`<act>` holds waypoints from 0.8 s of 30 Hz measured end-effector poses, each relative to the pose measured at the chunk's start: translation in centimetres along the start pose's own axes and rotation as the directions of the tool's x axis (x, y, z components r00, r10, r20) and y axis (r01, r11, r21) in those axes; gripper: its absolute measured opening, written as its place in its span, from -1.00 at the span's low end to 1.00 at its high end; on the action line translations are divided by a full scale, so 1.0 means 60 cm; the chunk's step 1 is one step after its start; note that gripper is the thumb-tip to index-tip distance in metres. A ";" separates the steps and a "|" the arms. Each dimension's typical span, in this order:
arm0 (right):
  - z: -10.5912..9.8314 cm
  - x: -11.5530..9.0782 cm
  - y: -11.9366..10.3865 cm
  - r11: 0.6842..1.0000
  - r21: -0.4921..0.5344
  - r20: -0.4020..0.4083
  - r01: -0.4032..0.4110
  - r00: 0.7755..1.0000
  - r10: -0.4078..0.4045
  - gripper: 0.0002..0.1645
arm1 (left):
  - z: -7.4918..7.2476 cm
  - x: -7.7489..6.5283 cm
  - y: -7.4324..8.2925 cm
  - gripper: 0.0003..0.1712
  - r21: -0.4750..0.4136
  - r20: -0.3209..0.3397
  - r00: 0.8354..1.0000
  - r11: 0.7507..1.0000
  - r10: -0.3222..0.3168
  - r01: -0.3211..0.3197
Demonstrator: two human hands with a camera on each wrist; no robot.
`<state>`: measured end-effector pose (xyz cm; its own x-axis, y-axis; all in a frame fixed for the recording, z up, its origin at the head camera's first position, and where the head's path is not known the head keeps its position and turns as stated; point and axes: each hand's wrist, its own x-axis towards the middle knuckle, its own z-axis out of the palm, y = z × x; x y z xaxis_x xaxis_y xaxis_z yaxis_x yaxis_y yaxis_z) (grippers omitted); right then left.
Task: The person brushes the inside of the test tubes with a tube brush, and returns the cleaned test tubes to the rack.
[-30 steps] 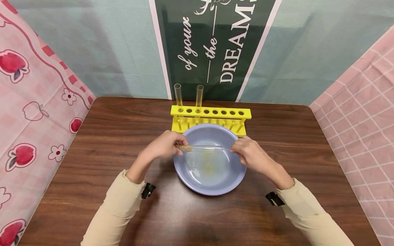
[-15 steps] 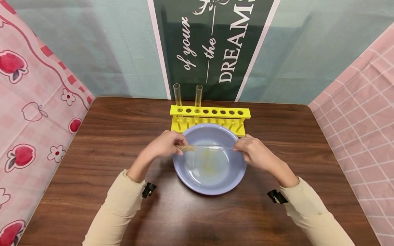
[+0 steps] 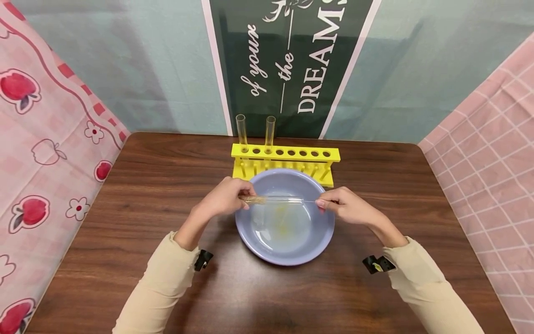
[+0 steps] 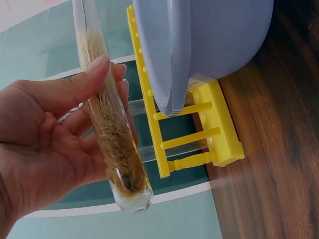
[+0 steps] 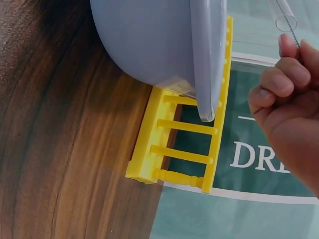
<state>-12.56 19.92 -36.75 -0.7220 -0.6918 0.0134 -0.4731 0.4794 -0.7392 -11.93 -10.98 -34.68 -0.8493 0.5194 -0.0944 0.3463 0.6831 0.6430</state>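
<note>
My left hand [image 3: 227, 195] pinches a clear glass test tube [image 3: 283, 200] near its rounded, closed end, thumb on one side and fingers on the other. Inside that end sits the tan bristle head of a test tube brush [image 4: 115, 134], wet against the glass. The brush's twisted wire [image 5: 290, 25] comes out of the tube's open mouth, where my right hand [image 3: 348, 205] pinches it with fingers curled. Tube and brush lie level across the view, held over a lavender basin [image 3: 288, 257] with cloudy, yellowish-tinged water in it.
Right behind the basin stands a yellow test tube rack [image 3: 292, 150]. Two upright test tubes [image 3: 270, 132] occupy holes toward its left. All rest on a brown wooden table [image 3: 167, 162], with a printed cloth backdrop [image 3: 175, 69] behind and pink cloths at both sides.
My right hand has shifted slightly right and its fingers have turned on the brush wire. The bristles sit a little farther right in the tube. My left hand stays nearly still.
</note>
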 end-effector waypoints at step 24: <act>-0.005 0.011 -0.007 0.927 0.244 0.135 -0.286 0.956 0.259 -0.54 | 0.022 -0.001 0.007 -0.76 0.118 -0.113 0.993 0.993 0.027 -0.014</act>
<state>-13.01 19.43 -36.22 -0.7448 -0.6103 -0.2698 -0.1088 0.5100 -0.8533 -11.18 -10.05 -35.44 -0.8792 0.4763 0.0096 0.4025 0.7318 0.5500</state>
